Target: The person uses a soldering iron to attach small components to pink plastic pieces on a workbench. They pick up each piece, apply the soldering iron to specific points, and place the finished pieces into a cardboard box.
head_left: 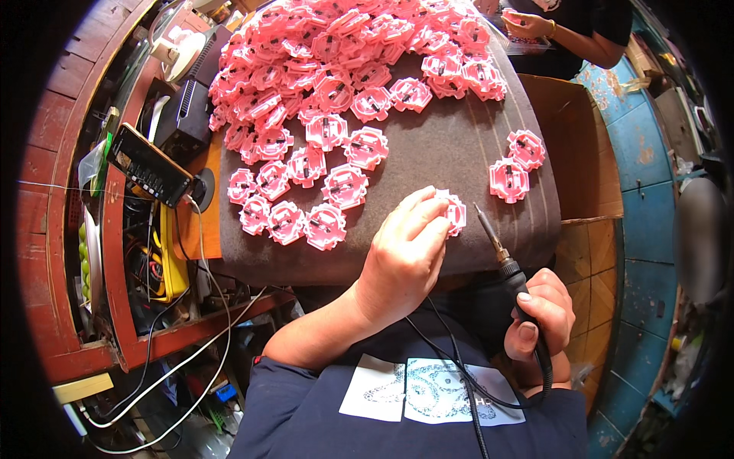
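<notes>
My left hand point(407, 252) is closed on a pink plastic part point(456, 214) at the near side of the dark mat point(443, 153), its fingers covering most of it. In my right hand point(547, 314) is a soldering iron point(511, 268), gripped by its black handle. The iron's metal tip points up and to the left, a little to the right of the held part and apart from it. Two more pink plastic parts point(509, 180) lie touching at the right of the mat. Several others with black pieces in their middles point(325, 226) lie left of my left hand.
A large heap of pink parts point(329, 53) covers the far side of the mat. To the left stand a phone point(150, 164), a black box point(183, 118) and white cables point(222, 336). Another person's hand point(527, 24) is at the far right, above a cardboard box point(573, 145).
</notes>
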`<action>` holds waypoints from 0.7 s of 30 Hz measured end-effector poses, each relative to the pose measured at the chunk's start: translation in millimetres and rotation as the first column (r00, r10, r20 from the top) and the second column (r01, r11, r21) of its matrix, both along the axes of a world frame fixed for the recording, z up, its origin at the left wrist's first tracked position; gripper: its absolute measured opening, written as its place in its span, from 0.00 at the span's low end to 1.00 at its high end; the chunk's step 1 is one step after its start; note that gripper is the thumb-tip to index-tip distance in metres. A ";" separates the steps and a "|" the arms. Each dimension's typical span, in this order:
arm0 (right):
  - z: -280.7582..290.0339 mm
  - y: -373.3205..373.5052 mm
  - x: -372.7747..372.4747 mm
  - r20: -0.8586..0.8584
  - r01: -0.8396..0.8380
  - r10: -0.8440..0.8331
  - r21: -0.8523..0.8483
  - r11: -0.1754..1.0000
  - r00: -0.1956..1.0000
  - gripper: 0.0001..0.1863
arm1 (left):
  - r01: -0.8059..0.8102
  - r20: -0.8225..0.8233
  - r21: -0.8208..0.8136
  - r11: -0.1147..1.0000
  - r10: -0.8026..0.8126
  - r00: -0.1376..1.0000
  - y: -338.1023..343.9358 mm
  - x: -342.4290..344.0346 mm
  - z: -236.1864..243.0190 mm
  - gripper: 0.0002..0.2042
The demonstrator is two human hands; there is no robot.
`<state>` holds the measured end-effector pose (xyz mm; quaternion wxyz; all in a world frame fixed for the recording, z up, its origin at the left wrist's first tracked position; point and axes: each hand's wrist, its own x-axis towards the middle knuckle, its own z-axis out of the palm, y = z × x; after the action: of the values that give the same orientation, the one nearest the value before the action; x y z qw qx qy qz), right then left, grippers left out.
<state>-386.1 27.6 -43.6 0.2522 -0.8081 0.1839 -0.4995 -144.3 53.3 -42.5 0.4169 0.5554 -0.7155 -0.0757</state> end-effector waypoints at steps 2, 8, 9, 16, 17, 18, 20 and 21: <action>-1.2 -0.7 0.8 0.003 0.009 -0.009 -0.009 1.000 1.000 0.14 | 0.005 -0.002 -0.002 1.000 -0.005 1.000 -0.5 -0.1 -0.4 0.13; -3.3 -0.9 2.7 0.008 0.012 -0.012 -0.016 1.000 1.000 0.14 | 0.003 0.005 0.004 1.000 -0.003 1.000 0.4 0.5 -0.2 0.13; -3.5 -1.2 2.6 0.003 0.014 -0.014 -0.020 1.000 1.000 0.14 | 0.007 0.003 0.005 1.000 -0.007 1.000 0.0 0.2 -0.4 0.13; -6.0 -1.4 3.0 0.006 0.011 -0.011 -0.018 1.000 1.000 0.14 | 0.002 0.001 0.001 1.000 -0.002 1.000 0.3 0.1 -1.0 0.13; -6.3 -1.6 2.9 0.007 0.013 -0.013 -0.022 1.000 1.000 0.14 | 0.003 -0.001 0.001 1.000 -0.003 1.000 0.0 0.1 -1.3 0.13; -7.2 -1.6 2.9 0.008 0.013 -0.013 -0.025 1.000 1.000 0.14 | 0.002 -0.002 0.001 1.000 -0.002 1.000 0.0 0.1 -1.5 0.13; -7.5 -1.6 3.4 0.010 0.015 -0.015 -0.026 1.000 1.000 0.14 | 0.003 -0.003 0.004 1.000 -0.003 1.000 0.1 0.3 -1.0 0.13; -6.8 -1.4 4.1 0.008 0.018 -0.017 -0.025 1.000 1.000 0.15 | 0.005 -0.005 0.005 1.000 -0.005 1.000 -0.1 0.4 -0.7 0.13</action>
<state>-382.0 26.1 -50.4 0.2384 -0.8075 0.1837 -0.5072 -143.9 53.2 -43.3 0.4171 0.5546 -0.7156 -0.0799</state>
